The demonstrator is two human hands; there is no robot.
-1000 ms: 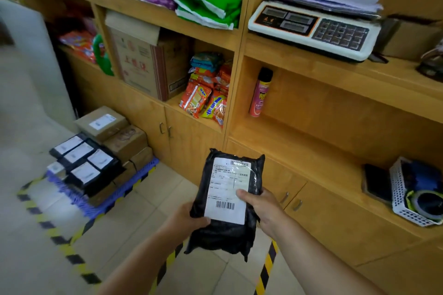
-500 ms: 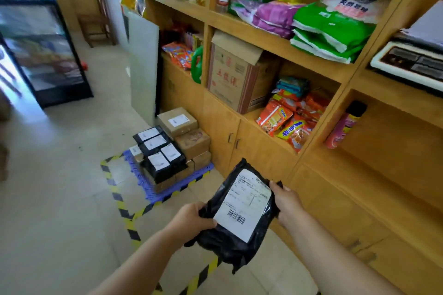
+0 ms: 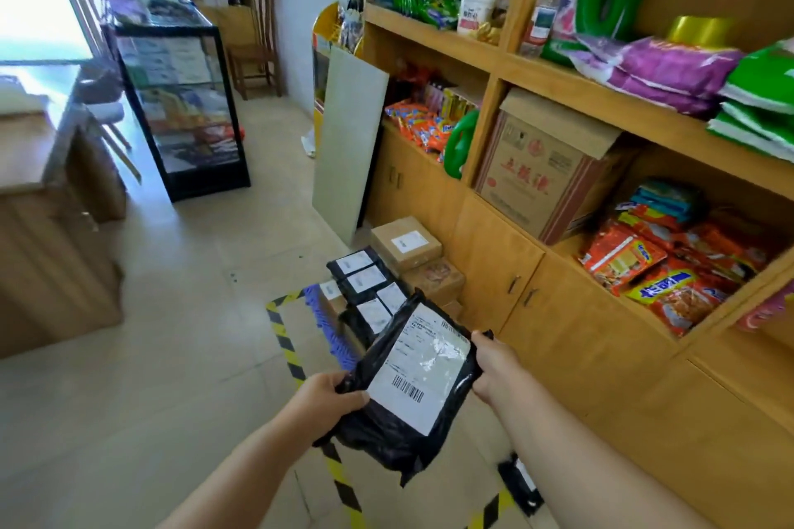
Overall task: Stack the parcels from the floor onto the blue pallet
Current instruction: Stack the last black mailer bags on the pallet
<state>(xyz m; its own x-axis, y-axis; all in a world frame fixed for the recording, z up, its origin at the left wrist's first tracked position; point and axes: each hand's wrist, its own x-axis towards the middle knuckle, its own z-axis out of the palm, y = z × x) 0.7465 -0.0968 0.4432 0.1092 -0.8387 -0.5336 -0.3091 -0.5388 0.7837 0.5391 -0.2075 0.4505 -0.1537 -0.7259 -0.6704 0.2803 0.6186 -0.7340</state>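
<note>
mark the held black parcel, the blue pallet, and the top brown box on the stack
black parcel [image 3: 419, 361], head view, on its white label.
blue pallet [image 3: 331, 329], head view, on its exposed left edge.
brown box [image 3: 406, 243], head view, on its top face.

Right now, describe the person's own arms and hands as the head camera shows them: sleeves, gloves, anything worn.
Both forearms are bare up to the bottom edge of the picture; no sleeve or cuff shows. The left hand and the right hand wear no gloves. No watch, bracelet or ring can be seen on the sides facing the camera, and no markings show.
</note>
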